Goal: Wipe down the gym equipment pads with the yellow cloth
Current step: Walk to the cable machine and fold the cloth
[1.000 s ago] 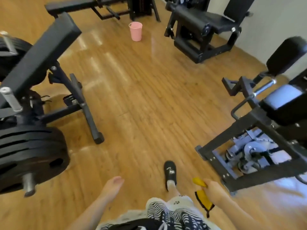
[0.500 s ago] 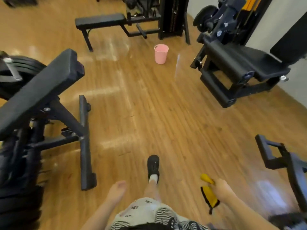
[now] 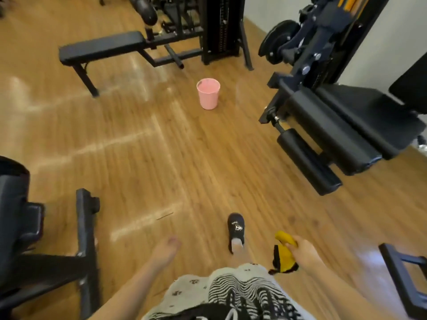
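Observation:
My right hand [image 3: 303, 251] grips a bunched yellow cloth [image 3: 283, 255] with a dark edge, low at my right side. My left hand [image 3: 165, 250] hangs at my left side with relaxed fingers and holds nothing. Ahead on the right stands a black machine with a padded seat [image 3: 360, 116] and a roller pad [image 3: 308, 161]. A flat bench with a black pad [image 3: 101, 46] stands at the back left. Both hands are far from these pads.
A pink bucket [image 3: 208, 93] stands on the wooden floor [image 3: 150, 158] ahead of me. A black frame and bar [image 3: 84, 239] rise at my left, another frame [image 3: 402, 276] at the lower right. A weight stack machine [image 3: 219, 28] is at the back. My slippered foot [image 3: 236, 229] is forward.
The view has swung up and rightward as I walk forward: the bucket, bench and seat machine are nearer. The left weight plates left view. My right hand still holds the cloth.

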Action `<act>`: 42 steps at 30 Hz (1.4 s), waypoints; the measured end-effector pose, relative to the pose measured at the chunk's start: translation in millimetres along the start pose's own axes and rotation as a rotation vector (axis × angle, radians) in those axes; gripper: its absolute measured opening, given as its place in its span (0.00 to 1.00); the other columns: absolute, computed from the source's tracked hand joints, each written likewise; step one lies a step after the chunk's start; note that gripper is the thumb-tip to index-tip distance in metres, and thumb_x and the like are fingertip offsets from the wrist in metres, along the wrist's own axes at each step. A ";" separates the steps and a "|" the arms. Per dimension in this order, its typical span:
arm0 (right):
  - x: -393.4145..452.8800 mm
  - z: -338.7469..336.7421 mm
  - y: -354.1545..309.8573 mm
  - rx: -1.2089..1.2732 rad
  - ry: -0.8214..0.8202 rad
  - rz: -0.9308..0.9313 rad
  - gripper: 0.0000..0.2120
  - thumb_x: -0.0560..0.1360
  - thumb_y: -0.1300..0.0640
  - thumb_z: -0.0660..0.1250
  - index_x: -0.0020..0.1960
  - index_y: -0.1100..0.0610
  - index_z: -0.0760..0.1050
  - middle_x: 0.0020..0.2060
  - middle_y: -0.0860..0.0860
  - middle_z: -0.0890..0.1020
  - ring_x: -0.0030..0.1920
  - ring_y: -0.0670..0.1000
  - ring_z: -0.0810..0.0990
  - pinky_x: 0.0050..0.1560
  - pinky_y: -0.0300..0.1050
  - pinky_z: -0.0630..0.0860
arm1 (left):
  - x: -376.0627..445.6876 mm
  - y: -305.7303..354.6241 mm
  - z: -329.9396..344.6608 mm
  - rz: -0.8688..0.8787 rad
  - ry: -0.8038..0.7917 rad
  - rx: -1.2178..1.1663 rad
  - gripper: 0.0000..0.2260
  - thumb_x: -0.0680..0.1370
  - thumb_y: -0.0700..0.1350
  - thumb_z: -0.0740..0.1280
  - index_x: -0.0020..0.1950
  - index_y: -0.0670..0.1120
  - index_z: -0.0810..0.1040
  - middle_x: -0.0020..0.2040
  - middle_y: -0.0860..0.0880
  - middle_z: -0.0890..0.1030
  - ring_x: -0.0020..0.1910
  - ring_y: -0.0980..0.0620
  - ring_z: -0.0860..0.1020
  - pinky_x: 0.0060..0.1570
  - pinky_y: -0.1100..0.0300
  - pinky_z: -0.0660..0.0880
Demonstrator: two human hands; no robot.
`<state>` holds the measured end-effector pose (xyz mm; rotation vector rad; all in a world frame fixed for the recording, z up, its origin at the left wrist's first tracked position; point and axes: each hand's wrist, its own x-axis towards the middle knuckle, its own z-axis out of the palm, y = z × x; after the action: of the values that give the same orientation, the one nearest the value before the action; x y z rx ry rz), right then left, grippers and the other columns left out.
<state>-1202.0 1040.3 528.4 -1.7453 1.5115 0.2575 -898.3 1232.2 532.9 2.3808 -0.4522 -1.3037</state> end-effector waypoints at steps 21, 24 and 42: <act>487.1 -168.5 -403.0 -0.117 -0.129 -0.116 0.16 0.79 0.58 0.60 0.66 0.58 0.70 0.60 0.54 0.77 0.60 0.52 0.74 0.51 0.36 0.65 | 402.1 298.8 -234.0 -0.108 0.138 -0.202 0.18 0.81 0.47 0.61 0.68 0.41 0.70 0.67 0.43 0.73 0.66 0.46 0.70 0.64 0.56 0.64; 542.3 -180.2 -451.9 -0.044 -0.082 -0.091 0.16 0.79 0.57 0.61 0.65 0.60 0.71 0.61 0.55 0.77 0.61 0.54 0.75 0.53 0.40 0.69 | 479.2 350.8 -296.6 -0.025 0.072 -0.076 0.18 0.81 0.47 0.60 0.68 0.41 0.70 0.66 0.43 0.73 0.65 0.47 0.71 0.63 0.58 0.65; 810.4 -398.3 -833.2 0.213 0.013 -0.582 0.11 0.75 0.64 0.64 0.54 0.51 0.73 0.48 0.47 0.78 0.49 0.46 0.76 0.43 0.31 0.68 | 723.4 883.0 -488.2 0.716 -0.124 0.135 0.27 0.77 0.50 0.66 0.74 0.51 0.61 0.73 0.52 0.63 0.72 0.53 0.61 0.68 0.59 0.60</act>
<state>-366.2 147.9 649.6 -1.9213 0.9393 -0.2048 -192.0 220.4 670.6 1.9322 -1.3146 -1.0919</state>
